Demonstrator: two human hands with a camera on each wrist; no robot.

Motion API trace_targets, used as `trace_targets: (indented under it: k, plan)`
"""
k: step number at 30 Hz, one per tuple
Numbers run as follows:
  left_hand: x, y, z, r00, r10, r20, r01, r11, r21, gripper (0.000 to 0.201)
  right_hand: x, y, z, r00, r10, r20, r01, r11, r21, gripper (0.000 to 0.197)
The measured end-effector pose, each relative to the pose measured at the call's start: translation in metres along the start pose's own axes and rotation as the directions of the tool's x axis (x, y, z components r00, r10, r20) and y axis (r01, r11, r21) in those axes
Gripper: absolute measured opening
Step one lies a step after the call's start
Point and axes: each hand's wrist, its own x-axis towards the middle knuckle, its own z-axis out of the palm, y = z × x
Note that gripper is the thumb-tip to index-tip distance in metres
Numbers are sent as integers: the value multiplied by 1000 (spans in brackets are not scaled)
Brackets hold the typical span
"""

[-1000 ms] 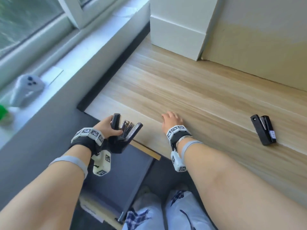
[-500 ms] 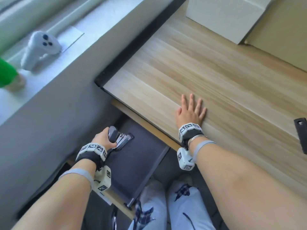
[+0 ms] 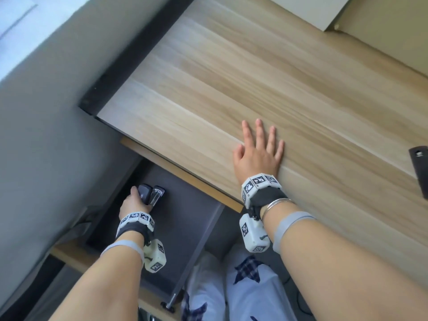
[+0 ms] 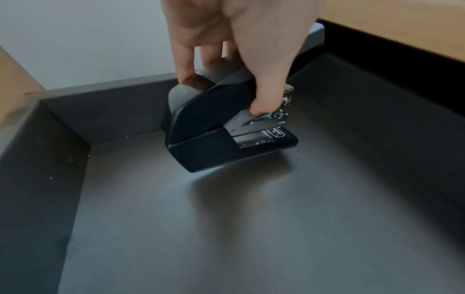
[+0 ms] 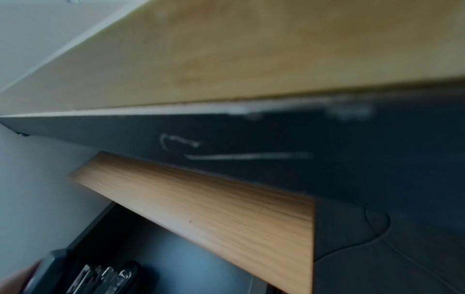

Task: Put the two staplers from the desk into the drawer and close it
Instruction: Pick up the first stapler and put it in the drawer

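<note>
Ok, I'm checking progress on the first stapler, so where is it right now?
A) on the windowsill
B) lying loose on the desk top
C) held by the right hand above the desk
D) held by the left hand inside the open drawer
D: the left hand grips the stapler low inside the open drawer; the right hand lies flat on the desk.

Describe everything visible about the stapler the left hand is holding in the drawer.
The stapler is black, plastic-looking, with a shiny metal magazine and anvil plate at its front. Its top arm is hinged open from the base. The left hand holds it from above, thumb on the metal part and fingers on the far side. It sits tilted inside the open dark grey drawer, near the back left corner; whether it touches the floor is unclear.
</note>
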Motion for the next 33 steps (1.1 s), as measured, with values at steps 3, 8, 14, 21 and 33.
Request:
trace_targets:
  k: [3,8,14,21,33]
  plan:
    - [11,-1,7,1000,-27,3,27,1000,-16,49,0,0,1,1000,2,-26,-2,1000,-6,61]
    - [22,-1,17,1000,-20,-9,19,999,-36,50,0,-2,0,998,5,-60,-6,1000,-15,62]
    - [24,-1,29,1000,-3,16,4,999,-35,52,0,-2,-1,998,3,-69,-3,1000,-5,61]
    - [22,4,14,997,-24,78,26,999,-21,57,-1,-4,-3,998,10,-62,-10,1000,9,62]
    - [-39,64,-80,985,169,40,-173,972,160,37,-1,4,-17,989,-33,142,27,999,44,59]
